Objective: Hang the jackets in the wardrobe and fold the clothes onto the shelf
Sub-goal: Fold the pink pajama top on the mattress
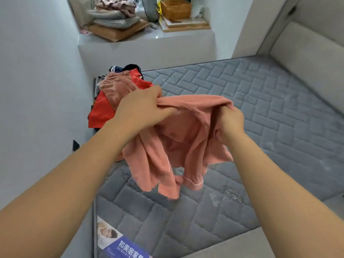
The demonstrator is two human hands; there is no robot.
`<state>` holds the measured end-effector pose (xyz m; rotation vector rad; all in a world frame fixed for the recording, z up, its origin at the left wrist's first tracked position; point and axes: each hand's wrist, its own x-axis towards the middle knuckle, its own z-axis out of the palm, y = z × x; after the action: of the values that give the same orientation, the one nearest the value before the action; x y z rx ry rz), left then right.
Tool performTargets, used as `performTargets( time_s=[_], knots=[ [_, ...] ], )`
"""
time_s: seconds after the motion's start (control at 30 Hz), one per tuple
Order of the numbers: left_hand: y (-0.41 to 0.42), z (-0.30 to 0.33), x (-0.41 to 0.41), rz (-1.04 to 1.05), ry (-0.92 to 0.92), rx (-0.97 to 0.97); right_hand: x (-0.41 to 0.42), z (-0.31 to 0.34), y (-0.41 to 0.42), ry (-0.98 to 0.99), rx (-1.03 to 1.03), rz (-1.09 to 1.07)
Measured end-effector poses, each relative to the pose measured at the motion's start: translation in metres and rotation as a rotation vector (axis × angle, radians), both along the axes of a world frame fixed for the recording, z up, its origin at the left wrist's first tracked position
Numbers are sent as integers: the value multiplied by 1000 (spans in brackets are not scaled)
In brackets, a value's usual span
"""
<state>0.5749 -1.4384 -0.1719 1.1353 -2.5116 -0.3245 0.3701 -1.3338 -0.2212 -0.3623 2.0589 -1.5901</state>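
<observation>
I hold a salmon-pink buttoned garment (178, 146) with white piping up over the grey quilted mattress (260, 112). My left hand (143, 107) grips its upper edge on the left side. On the right, my right hand (231, 119) clutches a bunch of the same fabric. The lower part hangs crumpled, its hems just above the mattress. Behind my left hand lies a pile of clothes (115, 94): a pink plush piece on top, a red garment under it, dark items at the back.
A white wall runs along the left of the mattress. A window ledge (149, 40) at the back holds folded cushions and blankets, a wicker basket (176, 9) and wooden boards. A padded beige headboard (307, 58) stands at the right. A printed label (121, 243) lies at the mattress's near corner.
</observation>
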Motion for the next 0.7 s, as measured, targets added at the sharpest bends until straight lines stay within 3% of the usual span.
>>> performTargets(
  time_s=[0.07, 0.1, 0.17, 0.33, 0.43, 0.57, 0.7],
  knots=[
    [11, 5, 15, 12, -245, -27, 7, 31, 6, -176, -201, -132],
    [15, 5, 23, 19, -299, -12, 12, 42, 9, -140, -238, -138],
    [19, 11, 37, 48, -245, 78, 19, 58, 20, 127, -200, -87],
    [24, 48, 56, 60, 123, 349, -4, 71, 71, 1002, 199, 259],
    [45, 49, 39, 27, 141, 511, -40, 67, 93, 1207, 354, 427],
    [77, 19, -20, -33, 85, 709, -103, 35, 110, 1099, 325, 358],
    [111, -26, -125, -4, 166, 948, -189, -9, 120, 725, 373, 222]
  ],
)
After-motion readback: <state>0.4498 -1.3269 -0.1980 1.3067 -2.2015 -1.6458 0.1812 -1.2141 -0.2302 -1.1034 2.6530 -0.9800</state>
